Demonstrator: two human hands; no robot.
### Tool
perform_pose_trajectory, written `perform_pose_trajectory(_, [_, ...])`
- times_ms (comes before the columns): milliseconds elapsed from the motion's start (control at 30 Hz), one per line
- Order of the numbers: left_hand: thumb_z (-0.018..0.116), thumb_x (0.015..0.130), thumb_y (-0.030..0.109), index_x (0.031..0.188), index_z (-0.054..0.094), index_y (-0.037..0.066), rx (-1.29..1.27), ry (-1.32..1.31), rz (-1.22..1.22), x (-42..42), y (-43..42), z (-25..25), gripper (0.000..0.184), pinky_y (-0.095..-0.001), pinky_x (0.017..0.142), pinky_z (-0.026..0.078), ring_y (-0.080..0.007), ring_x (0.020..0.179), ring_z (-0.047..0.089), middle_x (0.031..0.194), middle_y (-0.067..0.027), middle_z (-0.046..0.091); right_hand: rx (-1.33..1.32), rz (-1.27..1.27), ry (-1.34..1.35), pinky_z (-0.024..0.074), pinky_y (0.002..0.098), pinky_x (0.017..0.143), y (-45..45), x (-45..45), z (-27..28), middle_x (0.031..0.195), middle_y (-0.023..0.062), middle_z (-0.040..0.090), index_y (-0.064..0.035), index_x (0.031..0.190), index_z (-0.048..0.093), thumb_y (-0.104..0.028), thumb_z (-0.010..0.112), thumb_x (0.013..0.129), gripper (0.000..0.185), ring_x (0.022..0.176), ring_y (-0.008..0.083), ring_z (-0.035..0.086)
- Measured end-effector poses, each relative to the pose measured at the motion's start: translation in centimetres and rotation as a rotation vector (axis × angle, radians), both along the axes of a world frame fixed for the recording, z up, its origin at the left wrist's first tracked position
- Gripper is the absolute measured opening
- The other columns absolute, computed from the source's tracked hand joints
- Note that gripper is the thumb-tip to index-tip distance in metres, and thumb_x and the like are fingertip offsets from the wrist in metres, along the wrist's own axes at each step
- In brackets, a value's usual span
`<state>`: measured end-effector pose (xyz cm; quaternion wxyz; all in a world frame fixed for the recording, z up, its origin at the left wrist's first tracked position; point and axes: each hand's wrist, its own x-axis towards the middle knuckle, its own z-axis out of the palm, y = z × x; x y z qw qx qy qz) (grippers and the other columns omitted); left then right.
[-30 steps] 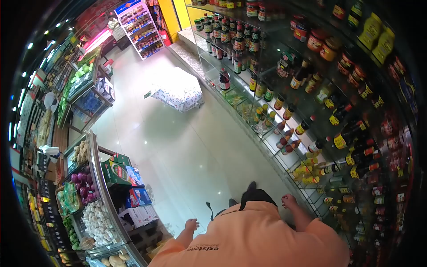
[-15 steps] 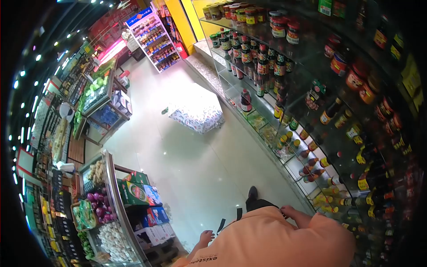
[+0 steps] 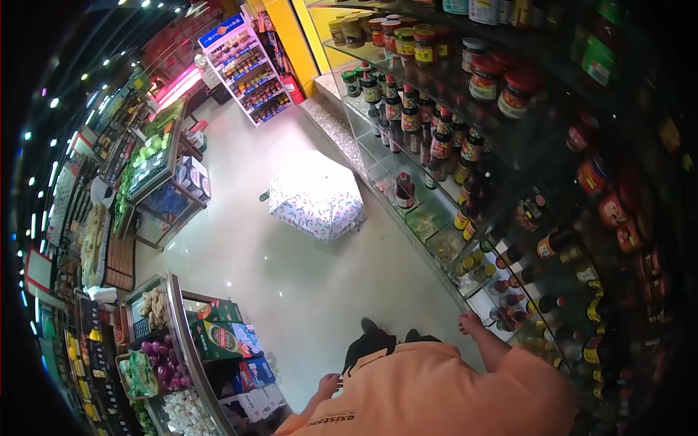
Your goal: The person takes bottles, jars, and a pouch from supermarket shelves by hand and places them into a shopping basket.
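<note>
Hands [image 3: 329, 384] [image 3: 469, 323] loose, open umbrella [image 3: 318, 198] ahead, bottles [image 3: 441, 142] alongside

We count one left hand [image 3: 331, 384], one right hand [image 3: 470, 324], two shoes [image 3: 369, 325], one umbrella [image 3: 318, 198], one blue-topped rack [image 3: 222, 30]; bottles [image 3: 440, 142], jars [image 3: 485, 78] beyond counting.

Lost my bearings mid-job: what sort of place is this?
Most likely a grocery shop: labelled bottles and jars line one side, while garlic and what look like purple onions are laid out on the other.
</note>
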<state>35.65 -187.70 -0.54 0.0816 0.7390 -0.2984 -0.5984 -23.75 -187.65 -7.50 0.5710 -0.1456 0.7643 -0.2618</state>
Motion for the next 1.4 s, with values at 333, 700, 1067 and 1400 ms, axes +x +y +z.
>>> perform_pose_trajectory(333, [0.058,0.094,0.025,0.117,0.062,0.001,0.074,0.006,-0.035,1.1,-18.4,-3.2,0.034,-0.0367,0.064,0.053,-0.0226,0.078,0.069,0.097,-0.0125,0.072,0.387,0.378,0.067,0.0574,0.0385,0.063,-6.9,3.4,0.2,0.096,0.0127,0.070,-0.0015,0.112,0.065,-0.024,0.061,0.089,0.032,0.075,0.0251,0.069])
perform_pose_trajectory(700, [0.058,0.095,0.026,0.117,0.060,0.002,0.013,0.063,0.029,7.2,-42.4,-3.6,0.032,-0.0352,0.065,0.051,-0.0218,0.078,0.068,0.096,-0.0125,0.070,-0.209,0.167,0.136,0.0513,0.0317,0.055,-39.4,10.6,4.3,0.086,0.0076,0.066,-0.0037,0.112,0.059,-0.018,0.062,0.092,0.025,0.067,0.0160,0.063])
perform_pose_trajectory(1067, [0.056,0.096,0.027,0.118,0.059,0.001,0.084,0.035,0.155,9.0,-49.6,-4.2,0.034,-0.0357,0.065,0.052,-0.0227,0.080,0.068,0.100,-0.0134,0.069,-0.927,0.255,0.581,0.0506,0.0305,0.071,-68.6,13.2,24.9,0.086,0.0047,0.061,-0.0045,0.122,0.055,-0.010,0.064,0.087,0.036,0.075,0.0157,0.061])
perform_pose_trajectory(1400, [0.059,0.094,0.025,0.121,0.060,-0.005,-0.431,-0.498,-1.147,9.8,-53.4,-9.6,0.040,-0.0427,0.069,0.055,-0.0295,0.091,0.071,0.106,-0.0203,0.069,-1.106,0.059,0.784,0.0466,0.0393,0.097,-89.2,8.4,33.2,0.136,0.0189,0.050,-0.0036,0.140,0.040,-0.008,0.070,0.082,0.065,0.121,0.0298,0.053])
